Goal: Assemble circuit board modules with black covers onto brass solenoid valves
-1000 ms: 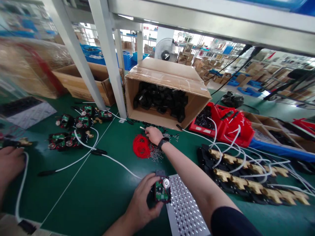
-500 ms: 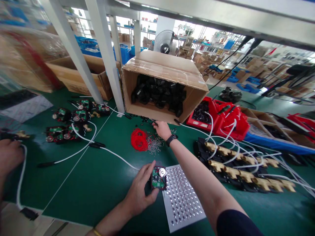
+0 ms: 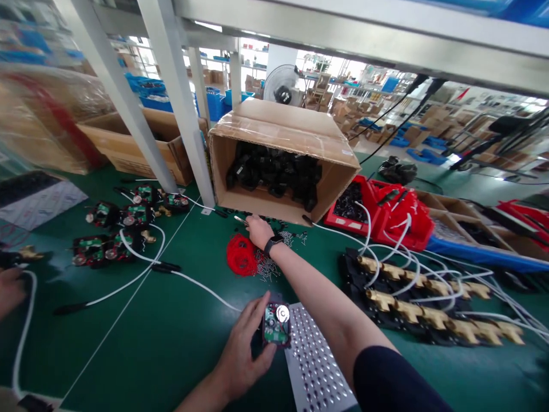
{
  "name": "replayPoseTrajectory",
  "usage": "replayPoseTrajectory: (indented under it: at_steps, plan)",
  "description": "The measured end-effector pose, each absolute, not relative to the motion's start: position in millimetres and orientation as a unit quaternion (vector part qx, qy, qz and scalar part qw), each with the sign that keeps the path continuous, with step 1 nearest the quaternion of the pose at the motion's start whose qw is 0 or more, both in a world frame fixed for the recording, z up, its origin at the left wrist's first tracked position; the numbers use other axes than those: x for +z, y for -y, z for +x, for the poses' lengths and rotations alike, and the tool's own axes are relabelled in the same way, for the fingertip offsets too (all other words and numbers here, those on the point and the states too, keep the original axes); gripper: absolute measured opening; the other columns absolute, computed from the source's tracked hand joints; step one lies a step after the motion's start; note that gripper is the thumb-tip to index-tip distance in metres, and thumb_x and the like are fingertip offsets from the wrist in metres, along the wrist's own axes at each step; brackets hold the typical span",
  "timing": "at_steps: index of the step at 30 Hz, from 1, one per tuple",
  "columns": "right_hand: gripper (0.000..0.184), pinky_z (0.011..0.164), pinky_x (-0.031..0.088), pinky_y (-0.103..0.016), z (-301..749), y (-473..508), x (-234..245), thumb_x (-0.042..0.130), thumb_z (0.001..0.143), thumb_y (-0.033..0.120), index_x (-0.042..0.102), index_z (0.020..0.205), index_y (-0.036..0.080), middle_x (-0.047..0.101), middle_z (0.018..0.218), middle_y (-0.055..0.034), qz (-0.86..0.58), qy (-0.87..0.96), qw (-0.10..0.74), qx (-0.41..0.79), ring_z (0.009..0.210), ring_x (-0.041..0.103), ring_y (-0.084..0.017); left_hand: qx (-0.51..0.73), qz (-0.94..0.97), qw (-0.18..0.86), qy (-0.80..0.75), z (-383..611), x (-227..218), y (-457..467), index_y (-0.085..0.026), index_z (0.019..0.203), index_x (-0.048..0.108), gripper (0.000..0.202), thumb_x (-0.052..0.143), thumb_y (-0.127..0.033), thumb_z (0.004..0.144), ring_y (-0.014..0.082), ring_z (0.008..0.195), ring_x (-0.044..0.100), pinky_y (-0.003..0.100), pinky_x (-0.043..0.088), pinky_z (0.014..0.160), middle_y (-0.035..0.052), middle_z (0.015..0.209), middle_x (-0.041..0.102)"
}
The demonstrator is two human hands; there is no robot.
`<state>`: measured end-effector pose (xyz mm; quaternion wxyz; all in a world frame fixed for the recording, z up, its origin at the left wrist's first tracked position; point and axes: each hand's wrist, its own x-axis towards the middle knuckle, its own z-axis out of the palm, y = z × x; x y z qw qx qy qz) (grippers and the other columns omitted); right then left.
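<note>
My left hand (image 3: 244, 349) grips a small dark housing (image 3: 277, 326) by its left side, thumb and fingers at its edges. Inside the housing show a green circuit board and a round silver part. It sits by the upper left corner of a metal plate (image 3: 315, 360) with rows of shiny dimples. Farther up the table, my right hand (image 3: 259, 230) is closed on a thin metallic tool (image 3: 241, 221) pointing left; its exact kind is unclear. Just below that hand lie a coil of red wire (image 3: 241, 256) and a pile of small screws (image 3: 268, 268).
Behind my right hand, an open cardboard box (image 3: 285, 209) holds black parts. Several brass fittings (image 3: 409, 312) with white cables lie right, near red bins (image 3: 349, 223). More housings (image 3: 88, 250) lie left, where another person's hand (image 3: 11, 292) shows. Shelf posts (image 3: 175, 97) stand at the back.
My right hand has moved left from the box's front edge, and the thin tool now shows beyond its fingers. My left hand still holds the housing. The whole view has shifted slightly.
</note>
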<state>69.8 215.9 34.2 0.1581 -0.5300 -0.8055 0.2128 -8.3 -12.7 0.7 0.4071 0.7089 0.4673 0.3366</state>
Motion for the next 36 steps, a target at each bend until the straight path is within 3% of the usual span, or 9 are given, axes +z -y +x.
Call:
replayPoseTrajectory:
  at_steps: [4,7,11,15,19,26,34,36]
  plan:
    - [0.011,0.068,0.045,-0.024,110,-166,57,0.048,0.083,0.017,0.056,0.089,0.016,0.063,0.085,-0.0034,-0.524,0.78,0.198,0.28,0.074,0.058,-0.014,0.348,0.703,0.407,-0.468,-8,5,11,-0.024,0.14,0.022,0.063,0.046,-0.031,0.083,0.026,0.125,0.037,0.041,0.032,0.105,0.0089,0.137,0.037]
    - [0.014,0.049,0.041,-0.022,149,-104,74,0.047,0.085,0.027,0.055,0.091,0.017,0.061,0.074,0.0009,-0.502,0.688,0.259,0.456,0.048,0.048,-0.008,0.35,0.708,0.407,-0.459,-8,7,11,-0.021,0.14,0.023,0.062,0.046,-0.032,0.084,0.0268,0.124,0.037,0.043,0.033,0.104,0.011,0.135,0.038]
    - [0.016,0.063,0.047,-0.025,173,-33,82,0.062,0.075,0.025,0.059,0.09,0.019,0.063,0.08,-0.0006,-0.481,0.601,0.306,0.56,0.07,0.059,-0.014,0.349,0.707,0.406,-0.463,-6,3,13,-0.021,0.137,0.027,0.065,0.054,-0.032,0.079,0.0282,0.124,0.037,0.047,0.032,0.103,0.0125,0.134,0.038]
    - [0.008,0.068,0.044,-0.028,164,-2,80,0.06,0.075,0.013,0.062,0.078,0.021,0.064,0.077,-0.0003,-0.521,0.684,0.25,0.445,0.072,0.058,-0.016,0.362,0.691,0.399,-0.481,0,-1,16,-0.018,0.135,0.026,0.074,0.063,-0.03,0.072,0.0289,0.122,0.04,0.049,0.033,0.102,0.0153,0.132,0.04]
    - [0.014,0.072,0.044,-0.03,162,4,73,0.053,0.08,0.01,0.063,0.083,0.019,0.058,0.086,-0.0046,-0.507,0.766,0.221,0.328,0.079,0.055,-0.017,0.362,0.715,0.378,-0.463,2,3,18,-0.018,0.129,0.036,0.069,0.068,-0.03,0.069,0.0268,0.117,0.045,0.045,0.036,0.1,0.0128,0.125,0.048]
    - [0.012,0.072,0.045,-0.027,165,8,60,0.056,0.081,0.011,0.065,0.084,0.019,0.054,0.083,-0.0028,-0.47,0.769,0.298,0.314,0.08,0.054,-0.015,0.353,0.736,0.347,-0.462,2,4,19,-0.018,0.127,0.04,0.067,0.069,-0.033,0.069,0.0246,0.116,0.046,0.041,0.038,0.099,0.0109,0.124,0.05]
    - [0.01,0.068,0.044,-0.025,168,13,58,0.056,0.081,0.011,0.064,0.083,0.017,0.055,0.082,-0.0027,-0.468,0.78,0.308,0.277,0.077,0.055,-0.014,0.351,0.732,0.351,-0.466,3,4,19,-0.019,0.128,0.04,0.069,0.07,-0.035,0.068,0.025,0.115,0.047,0.041,0.04,0.098,0.0113,0.124,0.051]
    - [0.011,0.067,0.045,-0.025,171,13,61,0.055,0.081,0.01,0.063,0.085,0.017,0.055,0.083,-0.0028,-0.46,0.804,0.274,0.258,0.076,0.056,-0.014,0.355,0.729,0.352,-0.467,3,6,19,-0.018,0.127,0.041,0.069,0.071,-0.035,0.067,0.0253,0.114,0.047,0.041,0.04,0.098,0.0119,0.124,0.051]
